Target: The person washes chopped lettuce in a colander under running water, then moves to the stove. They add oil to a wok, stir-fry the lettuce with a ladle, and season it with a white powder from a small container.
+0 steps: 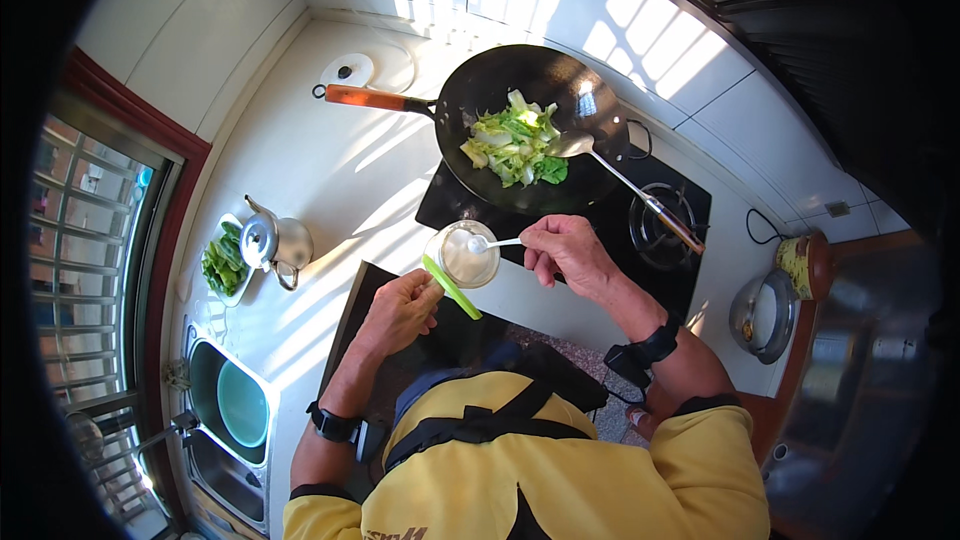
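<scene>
My right hand (566, 251) pinches the handle of a small white spoon (502, 243), whose bowl holds white granules over an open jar (487, 270) of pale contents. A bright green strip (461, 296), perhaps a lid's edge, is between the fingers of my left hand (405, 307), beside the jar's lower left rim. Whether those fingers also touch the jar is unclear. Beyond the jar, a black wok (469, 172) with an orange-brown handle sits on the stove, holding chopped leafy greens (510, 142). A metal spatula (634, 187) leans in it, its head against the greens.
A metal kettle (289, 244) stands beside a white dish of green leaves (223, 262) at the left. Nearer me is a sink (272, 397) with a green basin (242, 403). The bare right burner (660, 225) and a metal bowl (784, 315) lie to the right.
</scene>
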### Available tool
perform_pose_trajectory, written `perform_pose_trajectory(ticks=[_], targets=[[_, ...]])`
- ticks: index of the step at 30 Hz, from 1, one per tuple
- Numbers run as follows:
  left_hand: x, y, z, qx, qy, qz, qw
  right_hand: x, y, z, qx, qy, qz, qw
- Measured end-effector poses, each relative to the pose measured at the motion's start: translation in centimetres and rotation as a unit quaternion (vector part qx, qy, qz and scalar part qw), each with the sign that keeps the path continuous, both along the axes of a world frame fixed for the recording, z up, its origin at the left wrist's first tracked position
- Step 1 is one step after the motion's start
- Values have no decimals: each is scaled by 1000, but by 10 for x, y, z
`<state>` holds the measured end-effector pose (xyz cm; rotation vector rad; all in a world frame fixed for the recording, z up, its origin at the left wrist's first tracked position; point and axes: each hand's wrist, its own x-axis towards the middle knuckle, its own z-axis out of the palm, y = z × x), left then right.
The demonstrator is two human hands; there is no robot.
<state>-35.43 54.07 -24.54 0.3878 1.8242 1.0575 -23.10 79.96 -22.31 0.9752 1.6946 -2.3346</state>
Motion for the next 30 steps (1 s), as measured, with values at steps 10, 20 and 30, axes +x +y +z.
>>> perform_pose_trajectory(ticks=[10, 20, 30], targets=[[-3, 16, -4, 30, -34, 36, 998, -20, 59, 36, -14, 60, -64, 996], [-7, -5, -6, 15, -24, 74, 997, -58, 114, 54, 80, 144, -154, 974], [-10, -17, -10, 2, -25, 109, 994, -61, 137, 36, 77, 163, -163, 970]])
